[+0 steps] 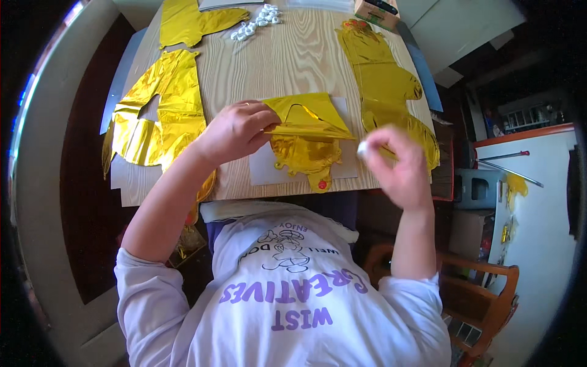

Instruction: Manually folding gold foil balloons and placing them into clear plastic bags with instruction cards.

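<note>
The folded gold foil piece point(306, 144) lies at the near edge of the tabletop point(257, 73), in front of the person's body and between the two hands. Under it is a pale flat sheet point(263, 168), whose corners show around the foil. The left hand point(240, 129) is at the left side of the foil, its thumb and fingers pinched together on the left end of a raised fold, so the foil extends to the right from its fingertips. The scalloped lower part of the foil hangs toward the person, with a red spot point(322, 184) at its lowest tab.

The right hand point(400, 168) is to the right of the foil and apart from it, blurred, with curled fingers. A small white object point(362, 148) shows at its fingertips, seemingly pinched there; its exact shape cannot be made out.

Beyond the left forearm lies a large gold foil shape point(177, 98), and past the right hand a long gold foil shape point(382, 76) runs down the right side. At the far side are another gold foil piece point(183, 24), a scattering of small white pieces point(260, 23) and a box point(374, 14).
</note>
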The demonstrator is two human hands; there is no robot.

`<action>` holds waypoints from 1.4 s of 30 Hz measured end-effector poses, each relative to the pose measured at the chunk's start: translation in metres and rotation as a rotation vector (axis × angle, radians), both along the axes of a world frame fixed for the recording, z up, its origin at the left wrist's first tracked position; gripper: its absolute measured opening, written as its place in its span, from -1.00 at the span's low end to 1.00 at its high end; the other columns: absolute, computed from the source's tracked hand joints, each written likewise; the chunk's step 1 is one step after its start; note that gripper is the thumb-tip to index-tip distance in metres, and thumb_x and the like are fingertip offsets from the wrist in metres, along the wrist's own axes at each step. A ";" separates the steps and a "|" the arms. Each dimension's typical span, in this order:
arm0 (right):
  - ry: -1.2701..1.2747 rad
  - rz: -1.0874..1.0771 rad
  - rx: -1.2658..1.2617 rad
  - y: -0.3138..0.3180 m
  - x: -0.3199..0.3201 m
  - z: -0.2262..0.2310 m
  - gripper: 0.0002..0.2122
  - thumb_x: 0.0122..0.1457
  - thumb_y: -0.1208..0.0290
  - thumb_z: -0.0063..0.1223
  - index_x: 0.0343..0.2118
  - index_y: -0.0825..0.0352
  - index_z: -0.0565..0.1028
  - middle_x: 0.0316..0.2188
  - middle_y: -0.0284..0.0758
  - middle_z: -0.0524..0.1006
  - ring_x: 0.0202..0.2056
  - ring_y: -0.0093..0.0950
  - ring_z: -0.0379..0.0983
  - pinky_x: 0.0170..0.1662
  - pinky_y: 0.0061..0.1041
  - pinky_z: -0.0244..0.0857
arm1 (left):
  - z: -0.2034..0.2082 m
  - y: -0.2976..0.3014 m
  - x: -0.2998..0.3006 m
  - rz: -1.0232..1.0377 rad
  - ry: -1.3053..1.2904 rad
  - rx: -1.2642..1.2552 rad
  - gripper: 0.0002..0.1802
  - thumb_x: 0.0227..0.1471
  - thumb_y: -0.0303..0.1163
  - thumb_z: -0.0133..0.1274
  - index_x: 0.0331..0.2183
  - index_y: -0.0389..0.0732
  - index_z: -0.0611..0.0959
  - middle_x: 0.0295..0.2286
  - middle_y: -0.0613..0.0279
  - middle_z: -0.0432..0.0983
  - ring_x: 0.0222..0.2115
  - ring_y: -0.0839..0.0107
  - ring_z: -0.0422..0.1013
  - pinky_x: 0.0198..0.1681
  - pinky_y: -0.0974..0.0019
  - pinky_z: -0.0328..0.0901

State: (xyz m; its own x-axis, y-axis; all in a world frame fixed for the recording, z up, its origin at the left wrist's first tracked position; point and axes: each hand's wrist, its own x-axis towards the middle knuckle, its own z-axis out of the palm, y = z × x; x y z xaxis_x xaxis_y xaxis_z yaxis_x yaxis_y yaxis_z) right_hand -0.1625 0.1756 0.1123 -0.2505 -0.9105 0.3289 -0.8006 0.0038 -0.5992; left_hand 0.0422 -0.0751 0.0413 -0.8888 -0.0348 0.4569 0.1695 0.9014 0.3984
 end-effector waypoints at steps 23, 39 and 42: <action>0.078 0.218 -0.023 0.000 0.024 -0.074 -0.83 -0.03 0.53 0.29 -0.32 0.29 0.63 -0.28 -0.29 0.62 -0.16 -0.32 0.53 0.12 -0.21 0.29 | 0.044 -0.006 -0.012 0.023 -0.096 0.110 -0.79 0.01 -0.58 0.15 -0.22 -0.31 0.65 -0.29 0.05 0.60 -0.28 0.08 0.56 -0.24 0.19 0.46; 0.543 -0.470 0.096 -0.026 0.000 -0.090 -0.80 0.20 0.28 0.10 -0.20 0.25 0.46 -0.23 -0.23 0.43 -0.17 -0.19 0.36 -0.09 -0.18 0.17 | 0.002 0.017 -0.002 -0.153 -0.061 -0.154 -0.71 -0.08 -0.49 0.22 -0.21 -0.20 0.65 -0.17 0.20 0.60 0.02 0.22 0.49 0.29 -0.16 0.12; 0.520 -0.366 0.005 -0.010 -0.028 -0.087 -0.82 0.23 0.36 0.08 -0.15 0.28 0.54 -0.21 -0.25 0.51 -0.16 -0.27 0.43 -0.06 -0.19 0.22 | -0.011 0.019 0.001 -0.156 -0.081 -0.263 -0.59 -0.14 -0.33 0.30 -0.17 -0.21 0.64 -0.13 0.17 0.57 0.04 0.22 0.46 0.31 -0.18 0.07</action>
